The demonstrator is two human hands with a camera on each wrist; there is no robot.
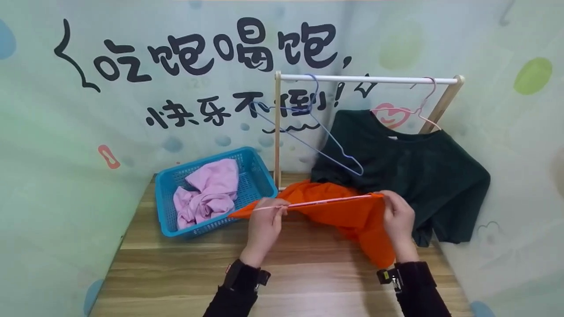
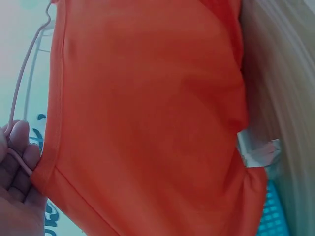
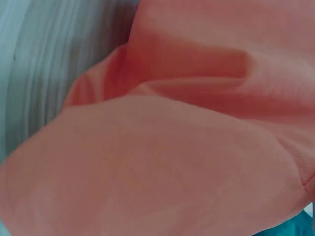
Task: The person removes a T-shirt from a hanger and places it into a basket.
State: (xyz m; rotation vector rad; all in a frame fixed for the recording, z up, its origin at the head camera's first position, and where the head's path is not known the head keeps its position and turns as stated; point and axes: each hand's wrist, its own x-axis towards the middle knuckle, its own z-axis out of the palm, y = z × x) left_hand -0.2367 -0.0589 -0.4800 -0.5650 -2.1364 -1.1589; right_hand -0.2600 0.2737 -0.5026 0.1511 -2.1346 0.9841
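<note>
An orange shirt [image 1: 339,215] hangs between both hands above the table, a thin pink clothes hanger [image 1: 328,201] running along its neckline. My left hand [image 1: 264,222] holds the hanger wire at the shirt's left shoulder; in the left wrist view, the wire passes through the fingers [image 2: 20,140] at the collar's edge. At the other shoulder, my right hand [image 1: 400,220] pinches the orange cloth by the hanger's end. The right wrist view is filled by the draped shirt [image 3: 147,162], and the right hand is hidden there.
Behind stands a clothes rack [image 1: 374,79] with an unused blue hanger [image 1: 337,143] and a dark green shirt [image 1: 396,163] on a pink hanger [image 1: 421,108]. A blue basket [image 1: 260,174] holds pink cloth [image 1: 216,185] at the left of the wooden table [image 1: 176,273].
</note>
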